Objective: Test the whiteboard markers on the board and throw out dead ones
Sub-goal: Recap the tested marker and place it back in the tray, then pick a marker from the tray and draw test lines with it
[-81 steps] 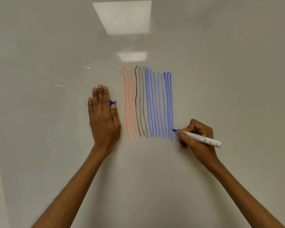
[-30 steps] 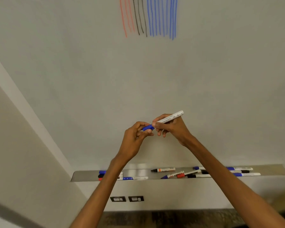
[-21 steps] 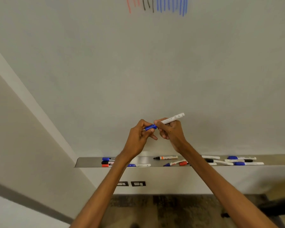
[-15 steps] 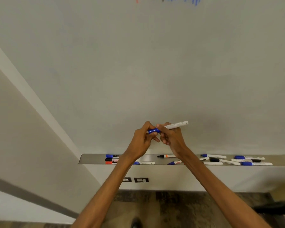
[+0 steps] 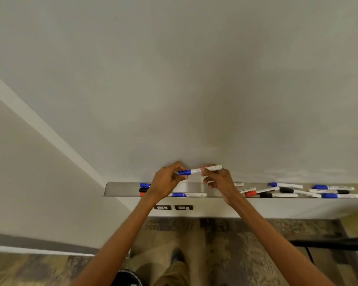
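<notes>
Just above tray (image 5: 120, 189), blue marker (image 5: 196, 170) is held level between both hands, blue cap at its left end. Cap end is pinched by left hand (image 5: 165, 181); white barrel is gripped by right hand (image 5: 218, 181). Barrel print blurred, unreadable. Three markers (image 5: 143, 190) half-hidden behind left wrist, only blue, black and red caps seen. Tray's right end cut off by frame edge, loose markers (image 5: 293, 191) scattered there. Whiteboard (image 5: 194, 79) fills upper view. Two wall outlets (image 5: 173, 207) seen below tray, patterned carpet (image 5: 225, 244) underfoot.
</notes>
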